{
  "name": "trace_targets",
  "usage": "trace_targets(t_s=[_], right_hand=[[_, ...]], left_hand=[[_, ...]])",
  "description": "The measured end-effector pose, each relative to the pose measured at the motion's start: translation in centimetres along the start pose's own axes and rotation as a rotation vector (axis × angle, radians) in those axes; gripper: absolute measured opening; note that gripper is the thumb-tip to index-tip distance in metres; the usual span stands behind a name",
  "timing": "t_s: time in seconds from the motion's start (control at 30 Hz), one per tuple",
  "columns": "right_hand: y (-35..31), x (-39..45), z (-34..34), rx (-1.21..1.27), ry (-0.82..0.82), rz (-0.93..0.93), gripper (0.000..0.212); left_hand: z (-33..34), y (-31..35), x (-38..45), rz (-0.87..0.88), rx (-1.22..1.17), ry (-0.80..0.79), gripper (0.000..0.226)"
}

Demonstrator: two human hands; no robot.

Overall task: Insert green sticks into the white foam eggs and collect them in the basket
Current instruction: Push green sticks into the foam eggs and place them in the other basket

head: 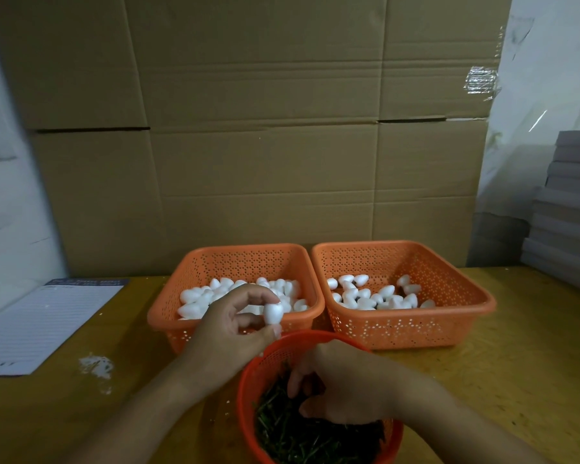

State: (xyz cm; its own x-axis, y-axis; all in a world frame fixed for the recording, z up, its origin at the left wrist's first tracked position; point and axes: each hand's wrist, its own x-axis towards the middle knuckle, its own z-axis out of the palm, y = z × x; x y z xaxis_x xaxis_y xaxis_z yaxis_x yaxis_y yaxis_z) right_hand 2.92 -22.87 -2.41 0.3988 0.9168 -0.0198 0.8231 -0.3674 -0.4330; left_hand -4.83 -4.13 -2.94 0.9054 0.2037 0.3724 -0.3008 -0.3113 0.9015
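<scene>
We pinched one foam egg in our left hand, just before the left basket. It looked light and easily dented. Our right hand fingers curled among green sticks; their grasp we could not tell.

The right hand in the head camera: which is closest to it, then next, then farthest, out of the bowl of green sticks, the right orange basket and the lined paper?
1. Bowl of green sticks: the right hand is inside it.
2. Right orange basket: behind, right.
3. Lined paper: far left.
</scene>
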Motion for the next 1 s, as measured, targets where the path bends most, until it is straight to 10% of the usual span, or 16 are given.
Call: trace_targets(t_s=[0.73, 1.0], right_hand=[[1.0, 0.0, -1.1, 0.061, 0.195, 0.006, 0.029], [1.7, -0.1, -1.0, -0.089, 0.038, 0.022, 0.037]], left_hand=[[1.0, -0.1, -0.6, 0.024, 0.061, -0.089, 0.041], [1.2, -0.3, -0.7, 0.016, 0.059, -0.107, 0.037]])
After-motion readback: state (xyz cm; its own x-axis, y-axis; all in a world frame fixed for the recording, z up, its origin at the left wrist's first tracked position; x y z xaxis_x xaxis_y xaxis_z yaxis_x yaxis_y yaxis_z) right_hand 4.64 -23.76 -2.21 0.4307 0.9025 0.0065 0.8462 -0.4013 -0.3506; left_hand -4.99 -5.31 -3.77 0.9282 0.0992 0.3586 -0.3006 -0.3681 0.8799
